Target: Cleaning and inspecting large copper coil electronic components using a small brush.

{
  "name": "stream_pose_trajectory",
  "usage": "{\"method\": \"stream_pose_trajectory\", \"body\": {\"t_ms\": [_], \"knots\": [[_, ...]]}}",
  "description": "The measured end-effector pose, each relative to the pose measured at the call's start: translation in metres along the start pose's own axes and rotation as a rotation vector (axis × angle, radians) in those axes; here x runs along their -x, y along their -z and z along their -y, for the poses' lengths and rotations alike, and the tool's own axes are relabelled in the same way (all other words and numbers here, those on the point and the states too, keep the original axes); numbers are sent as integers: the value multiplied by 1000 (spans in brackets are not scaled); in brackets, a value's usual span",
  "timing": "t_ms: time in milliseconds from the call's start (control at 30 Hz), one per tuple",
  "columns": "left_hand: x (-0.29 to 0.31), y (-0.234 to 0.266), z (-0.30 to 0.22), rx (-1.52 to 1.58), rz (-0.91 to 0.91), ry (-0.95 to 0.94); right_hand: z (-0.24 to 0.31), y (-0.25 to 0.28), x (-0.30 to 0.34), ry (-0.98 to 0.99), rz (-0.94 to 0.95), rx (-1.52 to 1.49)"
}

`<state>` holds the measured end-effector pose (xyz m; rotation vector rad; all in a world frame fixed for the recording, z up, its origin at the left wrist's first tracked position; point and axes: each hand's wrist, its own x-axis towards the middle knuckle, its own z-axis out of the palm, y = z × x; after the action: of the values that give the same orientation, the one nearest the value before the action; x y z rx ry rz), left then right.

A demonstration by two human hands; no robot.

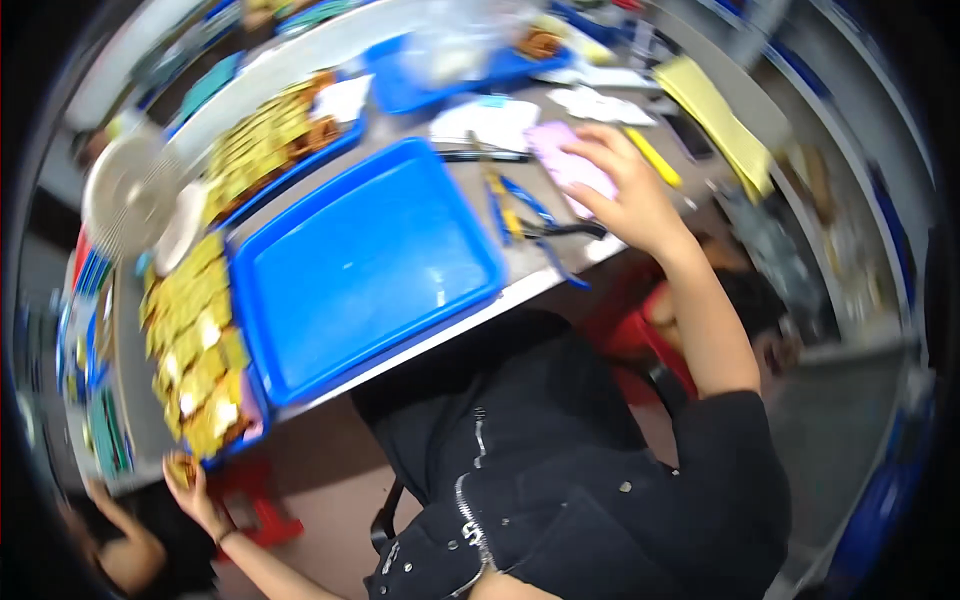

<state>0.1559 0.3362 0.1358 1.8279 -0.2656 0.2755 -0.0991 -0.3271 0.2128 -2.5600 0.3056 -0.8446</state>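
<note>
At the table's near left corner, my left hand has its fingers curled round a small yellow-brown piece. Just above that hand lie rows of similar yellow pieces on a blue tray, with a bit of pink at the near end. On the right, my right hand reaches over a flat, light-pink rectangular thing. Its fingers are spread, and the fingertips are at the pink thing's right side; I cannot tell whether they touch it. Pliers with yellow and blue handles lie beside it.
A large blue tray sits in the middle of the table. Behind it are another tray of yellow pieces, a round white fan and a blue tray with a plastic bag. A yellow-handled tool lies right. Other people sit nearby.
</note>
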Motion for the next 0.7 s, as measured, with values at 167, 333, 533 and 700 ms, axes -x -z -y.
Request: {"method": "stream_pose_trajectory", "body": {"t_ms": [167,333,533,700], "knots": [[-15,-26,-12,86,277,108,-40,50,47,-221,-119,64],[-20,-29,-30,9,405,32,-62,64,69,-333,-151,88],[-8,-47,-56,-309,205,139,-85,69,70,-362,-188,129],[-14,-33,14,45,65,141,-111,60,83,-336,-210,146]]}}
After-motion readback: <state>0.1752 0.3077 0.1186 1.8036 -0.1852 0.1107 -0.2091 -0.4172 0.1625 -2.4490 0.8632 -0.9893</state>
